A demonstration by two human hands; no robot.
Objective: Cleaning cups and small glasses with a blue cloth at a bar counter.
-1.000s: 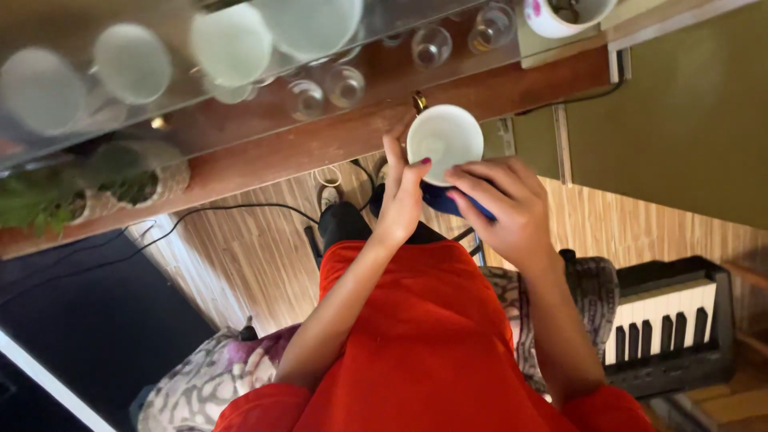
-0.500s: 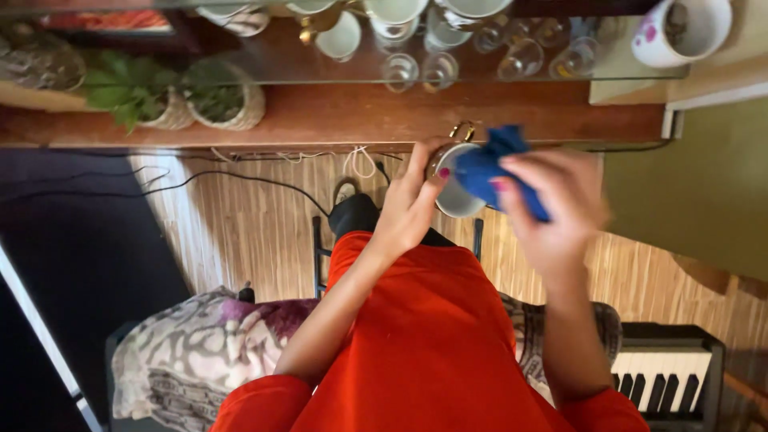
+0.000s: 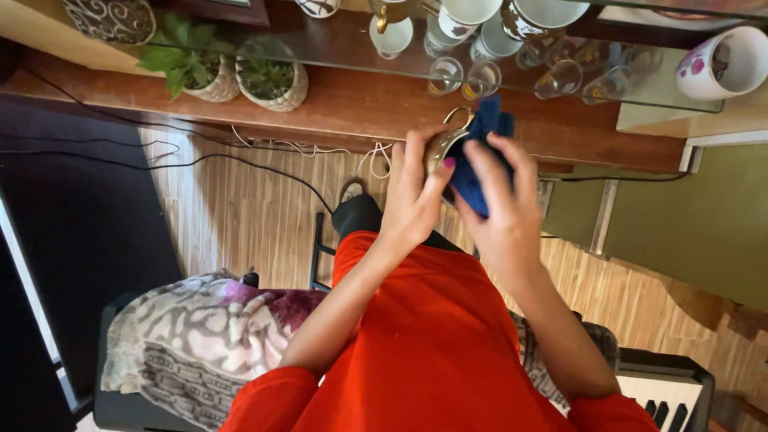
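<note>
Cup (image 3: 445,146) tilted sideways since, gripped in left hand (image 3: 412,196), cloth (image 3: 478,156) under right hand (image 3: 500,210)

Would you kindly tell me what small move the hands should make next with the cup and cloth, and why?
Probably turn the cup a little in the left hand so the right hand can rub the blue cloth over a fresh patch; the cloth covers only one side now.

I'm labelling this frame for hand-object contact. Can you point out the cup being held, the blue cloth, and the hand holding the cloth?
cup (image 3: 442,146), head view, on its side wall by the handle.
blue cloth (image 3: 480,128), head view, on its upper fold.
right hand (image 3: 500,212), head view, on the back of the hand.
</note>
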